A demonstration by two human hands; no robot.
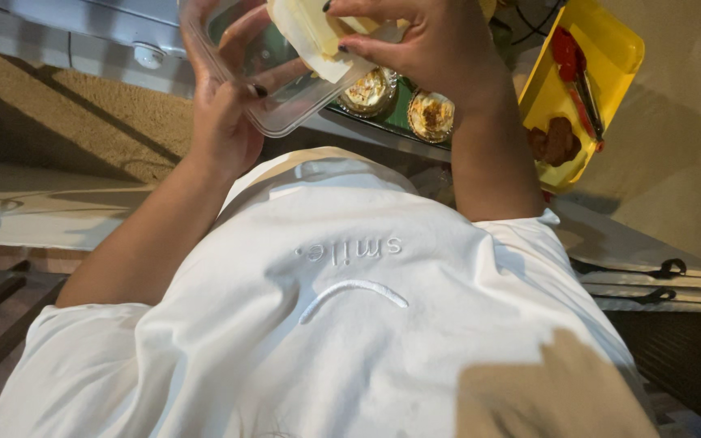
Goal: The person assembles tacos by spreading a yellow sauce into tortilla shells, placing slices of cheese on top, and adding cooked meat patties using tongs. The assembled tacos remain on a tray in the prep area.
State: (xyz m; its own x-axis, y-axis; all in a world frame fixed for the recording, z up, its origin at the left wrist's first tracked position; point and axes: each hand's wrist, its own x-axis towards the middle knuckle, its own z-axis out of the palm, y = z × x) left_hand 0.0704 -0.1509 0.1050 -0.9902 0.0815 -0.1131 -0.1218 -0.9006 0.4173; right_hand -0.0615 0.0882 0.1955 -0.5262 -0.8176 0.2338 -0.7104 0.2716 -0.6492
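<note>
Left fingers (245, 81) are curled round the wall of a clear plastic container (285, 109), thumb pressed on its near rim, so that hand (221, 122) carries the tub up at chest height. Right fingers (367, 45) are pinched on a pale yellow slab (306, 32), maybe cheese or butter, hard to tell with the top edge cutting it off, held right at the tub's mouth. The right hand (440, 49) arches over it.

The tub looks light and thin-walled, probably flexes if squeezed, so gripping by the rim and corner seems smartest. The slab looks soft and a bit slick; I'd pinch it by the edges, gently.

Below them sit two foil cups (399, 101) of baked food, and off to the right a yellow tray (610, 57) with red tongs (578, 73) and something brown in it.
</note>
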